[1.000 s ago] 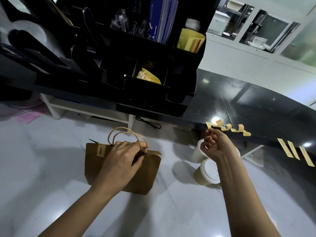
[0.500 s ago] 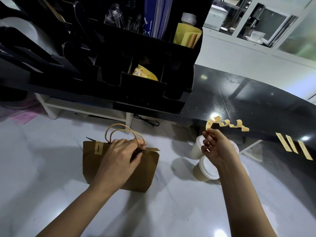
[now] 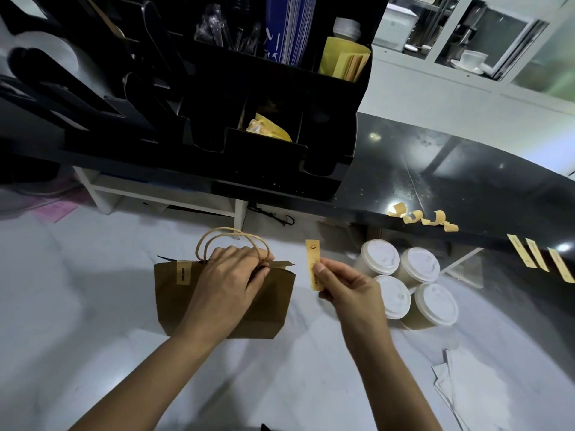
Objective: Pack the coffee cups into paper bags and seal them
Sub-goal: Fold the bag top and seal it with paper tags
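I'm at the sealing step: my left hand (image 3: 230, 275) pinches the paper bag (image 3: 174, 293) top closed mid-worktop, my right hand (image 3: 345, 286) pinches a sticker strip (image 3: 313, 259) just beside it. Next, I'd fold it over the bag's mouth. Four coffee cups (image 3: 404, 275) wait rightward.

The left hand (image 3: 230, 275) grips the folded top of a brown paper bag (image 3: 270, 309) beside its twine handles (image 3: 217, 241). The right hand (image 3: 345, 287) pinches a yellow sticker strip (image 3: 312, 259) upright just right of the bag. Four lidded coffee cups (image 3: 407, 281) stand clustered on the white counter (image 3: 62, 306).
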{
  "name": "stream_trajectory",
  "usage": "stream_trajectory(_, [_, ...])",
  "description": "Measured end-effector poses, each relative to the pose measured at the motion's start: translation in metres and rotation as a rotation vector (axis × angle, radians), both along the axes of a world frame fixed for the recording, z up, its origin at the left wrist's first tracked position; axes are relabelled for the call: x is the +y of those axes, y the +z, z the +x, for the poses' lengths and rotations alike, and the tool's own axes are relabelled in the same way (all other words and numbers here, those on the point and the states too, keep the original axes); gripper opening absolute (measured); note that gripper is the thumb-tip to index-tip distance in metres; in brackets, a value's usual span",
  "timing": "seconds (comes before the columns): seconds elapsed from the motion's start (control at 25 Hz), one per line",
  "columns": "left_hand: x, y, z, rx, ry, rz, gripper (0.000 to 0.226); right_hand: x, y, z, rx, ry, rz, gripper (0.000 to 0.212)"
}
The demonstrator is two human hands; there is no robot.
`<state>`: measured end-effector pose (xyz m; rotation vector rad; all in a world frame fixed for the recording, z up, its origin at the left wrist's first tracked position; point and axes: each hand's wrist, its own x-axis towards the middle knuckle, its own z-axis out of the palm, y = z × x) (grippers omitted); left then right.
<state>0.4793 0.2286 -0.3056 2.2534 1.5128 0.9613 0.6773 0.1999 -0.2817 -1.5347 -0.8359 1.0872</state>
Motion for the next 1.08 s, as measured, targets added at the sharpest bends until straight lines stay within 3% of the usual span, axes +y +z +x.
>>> stream_trajectory(0.12, [0.002, 0.002, 0.001, 0.038, 0.004, -0.045, 0.019, -0.008, -0.003, -0.024, 0.062, 0.014, 0.067, 0.005])
stream_trajectory(0.24, [0.003, 0.002, 0.0, 0.049, 0.005, -0.08, 0.023, -0.013, -0.01, -0.04, 0.121, 0.003, 0.072, 0.015])
stream_trajectory(0.72, [-0.001, 0.001, 0.002, 0.033, 0.033, -0.086, 0.015, -0.009, -0.022, -0.057, -0.044, -0.053, 0.072, 0.013])
stream_trajectory(1.08, [0.001, -0.003, 0.003, 0.016, 0.052, -0.106, 0.017, -0.006, -0.023, -0.064, -0.037, -0.055, -0.024, 0.013])
